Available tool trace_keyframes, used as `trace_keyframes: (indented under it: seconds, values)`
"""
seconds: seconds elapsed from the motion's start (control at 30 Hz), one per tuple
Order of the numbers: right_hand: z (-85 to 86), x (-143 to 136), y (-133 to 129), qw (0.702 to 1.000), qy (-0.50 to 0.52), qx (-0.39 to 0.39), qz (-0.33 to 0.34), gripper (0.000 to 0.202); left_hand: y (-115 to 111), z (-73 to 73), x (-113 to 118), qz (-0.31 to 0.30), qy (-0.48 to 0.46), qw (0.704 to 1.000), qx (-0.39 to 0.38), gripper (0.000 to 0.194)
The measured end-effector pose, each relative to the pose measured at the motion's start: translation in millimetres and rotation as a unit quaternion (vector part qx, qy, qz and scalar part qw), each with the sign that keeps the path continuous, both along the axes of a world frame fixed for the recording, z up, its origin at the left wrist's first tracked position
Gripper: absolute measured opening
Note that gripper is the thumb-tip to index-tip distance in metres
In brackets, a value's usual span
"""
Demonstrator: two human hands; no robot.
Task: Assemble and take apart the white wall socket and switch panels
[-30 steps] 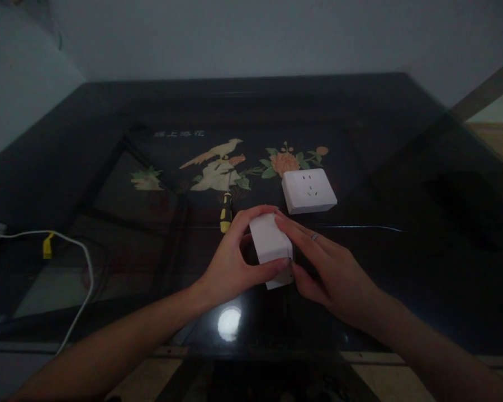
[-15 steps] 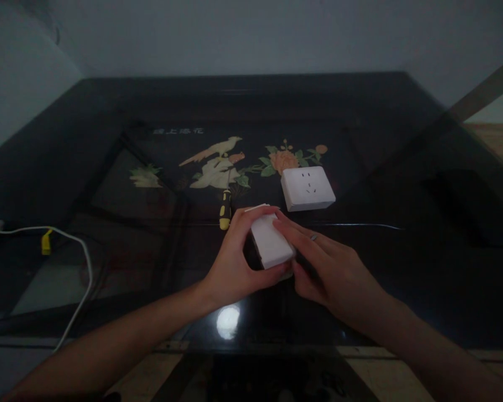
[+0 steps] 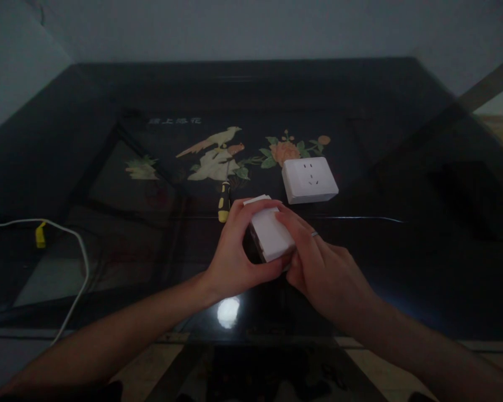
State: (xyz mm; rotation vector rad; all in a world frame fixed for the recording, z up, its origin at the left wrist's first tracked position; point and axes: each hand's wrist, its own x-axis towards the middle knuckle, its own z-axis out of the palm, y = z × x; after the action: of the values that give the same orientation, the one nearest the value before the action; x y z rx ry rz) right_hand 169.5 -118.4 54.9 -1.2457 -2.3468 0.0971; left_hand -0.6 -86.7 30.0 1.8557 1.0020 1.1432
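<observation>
A white box-shaped piece (image 3: 271, 233), much like the nearby wall socket but with its face partly covered, is held above the front half of the dark table. My left hand (image 3: 237, 254) wraps round it from the left, fingers over the far end and thumb along the near end. From the right, my right hand (image 3: 318, 257) grips it, index finger on top and thumb at the near right corner. Just beyond lies a white wall socket (image 3: 312, 177) with its slots facing up. A screwdriver (image 3: 224, 202) with a black and yellow handle lies left of it.
The glossy black table (image 3: 402, 279) carries a bird and flower picture (image 3: 213, 167) and a bright light reflection. At the left, a white cable (image 3: 84, 257) with a yellow tag (image 3: 41, 235) curves towards the front edge. A pale wall stands behind.
The view has tilted slightly, so the table contents sit higher in the picture. My right thumb and fingers have shifted a little at the piece's near right corner; both hands still hold it.
</observation>
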Motion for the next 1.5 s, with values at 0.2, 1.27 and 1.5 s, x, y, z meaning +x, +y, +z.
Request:
trace_keyframes:
  seconds: [0.2, 1.27, 1.5]
  values:
    - [-1.8, -4, -2, 1.0, -0.001, 0.026, -0.003, 0.046, 1, -0.1, 0, -0.003, -0.011, 1.0, -0.009, 0.062]
    - [-5.8, -8, -3, 0.999, 0.014, 0.018, -0.041, 0.048, 0, -8.8, 0, 0.035, 0.022, 0.998, 0.055, 0.062]
    - [-5.5, -9, -4, 0.998, 0.042, -0.007, -0.046, 0.045, -1, -10.2, -1, 0.037, 0.042, 0.995, 0.087, 0.061]
